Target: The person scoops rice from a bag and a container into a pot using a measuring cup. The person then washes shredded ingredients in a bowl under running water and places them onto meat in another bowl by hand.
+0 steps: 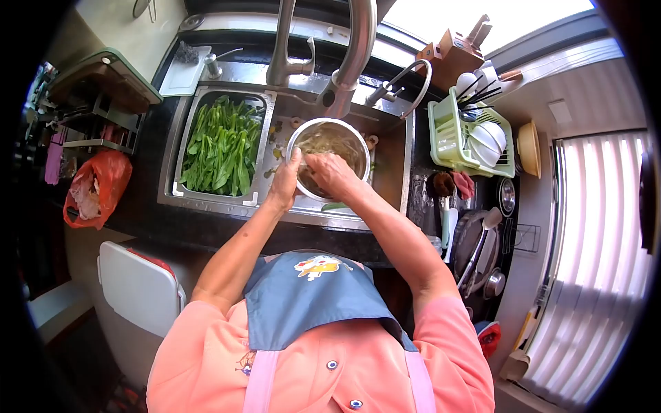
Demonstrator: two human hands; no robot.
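Note:
A round metal bowl (363,148) is held over the sink (387,148), below the faucet (348,79). It holds pale brownish, thin strips (330,140) that look wet; their kind I cannot tell. My left hand (284,182) grips the bowl's left rim, thumb on the edge. Inside the bowl is my right hand (332,173), its fingers curled down into the strips and partly hidden. Left of the bowl, a rectangular basin (180,165) set in the sink holds long green leafy vegetables (222,148). Small scraps lie on the sink floor around the bowl.
A green dish rack (447,138) with bowls and chopsticks stands to the right, with a knife block (447,58) behind it. Utensils and a pan (475,241) lie on the right counter. At left are a red plastic bag (103,186) and a white bin lid (138,275).

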